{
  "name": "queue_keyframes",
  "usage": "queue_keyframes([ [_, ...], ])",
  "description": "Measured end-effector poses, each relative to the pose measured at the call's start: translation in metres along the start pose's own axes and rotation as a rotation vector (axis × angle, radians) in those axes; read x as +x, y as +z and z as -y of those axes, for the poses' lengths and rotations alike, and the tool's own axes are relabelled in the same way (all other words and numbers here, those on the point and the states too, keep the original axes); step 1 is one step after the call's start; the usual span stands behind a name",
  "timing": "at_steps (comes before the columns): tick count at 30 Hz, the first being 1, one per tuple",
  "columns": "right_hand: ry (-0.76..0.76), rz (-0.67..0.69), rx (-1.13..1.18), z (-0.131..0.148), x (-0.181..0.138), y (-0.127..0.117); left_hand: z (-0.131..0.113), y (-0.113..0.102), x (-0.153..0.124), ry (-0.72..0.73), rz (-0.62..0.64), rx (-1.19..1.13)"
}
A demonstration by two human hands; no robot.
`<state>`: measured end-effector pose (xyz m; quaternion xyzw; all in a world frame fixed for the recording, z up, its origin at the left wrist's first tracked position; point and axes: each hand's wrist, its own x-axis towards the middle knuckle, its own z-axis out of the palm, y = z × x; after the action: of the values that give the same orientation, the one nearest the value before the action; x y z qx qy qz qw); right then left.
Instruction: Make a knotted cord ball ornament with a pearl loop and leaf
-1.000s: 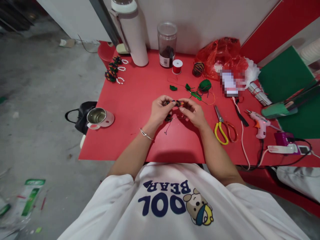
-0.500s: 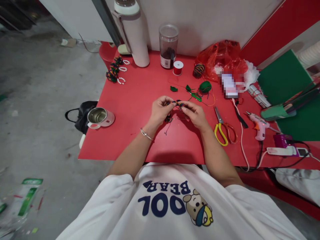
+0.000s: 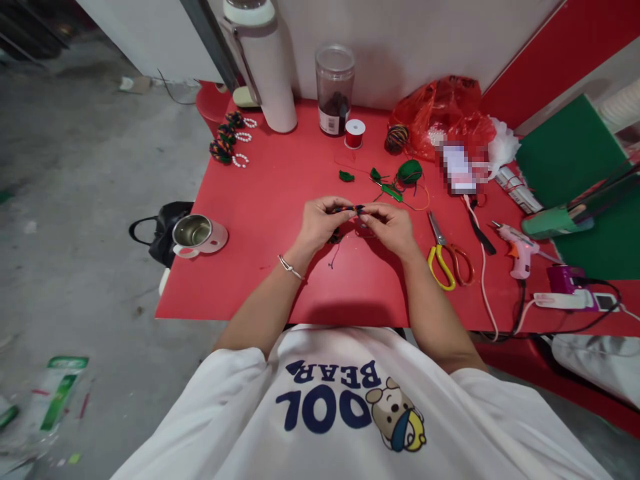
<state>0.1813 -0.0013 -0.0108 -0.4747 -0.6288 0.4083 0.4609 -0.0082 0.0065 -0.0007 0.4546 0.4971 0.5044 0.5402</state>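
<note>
Yarn strip [image 3: 346,209] is pinched between thumb and fingertips of the left hand [image 3: 319,220] at its nine-o'clock side and the right hand [image 3: 393,227] at its three-o'clock side, long axis running nine to three over the table [image 3: 260,227], neither hand nearer.

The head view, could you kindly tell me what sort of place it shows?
It looks like a small handicraft workspace, though whether in a home or a shop I cannot tell. A ball of green yarn, scissors and a pink glue gun on the table suggest it.
</note>
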Motion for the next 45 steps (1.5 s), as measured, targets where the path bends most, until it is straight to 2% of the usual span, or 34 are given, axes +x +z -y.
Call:
queue_keyframes([
  [7, 0.01, 0.014, -0.053, -0.002, -0.001, 0.0, 0.0, 0.001, -0.001, 0.023, 0.021, 0.041],
  [11, 0.067, 0.012, 0.019, -0.003, -0.001, 0.003, -0.001, 0.002, -0.003, 0.052, 0.006, 0.066],
  [16, 0.081, -0.021, 0.173, -0.002, 0.0, 0.007, -0.003, 0.004, -0.001, 0.033, -0.028, -0.011],
  [27, 0.088, -0.072, 0.205, 0.0, -0.002, 0.012, 0.002, 0.007, -0.001, -0.037, -0.053, -0.211],
  [35, 0.082, -0.116, 0.162, -0.002, -0.003, 0.016, -0.001, 0.017, -0.005, 0.011, -0.169, -0.173],
  [41, 0.167, -0.047, 0.356, -0.001, -0.004, 0.011, 0.002, 0.012, -0.002, -0.04, -0.123, -0.211],
  [45, 0.141, -0.039, 0.374, 0.0, -0.002, 0.01, 0.0, 0.011, -0.003, -0.028, -0.084, -0.211],
])
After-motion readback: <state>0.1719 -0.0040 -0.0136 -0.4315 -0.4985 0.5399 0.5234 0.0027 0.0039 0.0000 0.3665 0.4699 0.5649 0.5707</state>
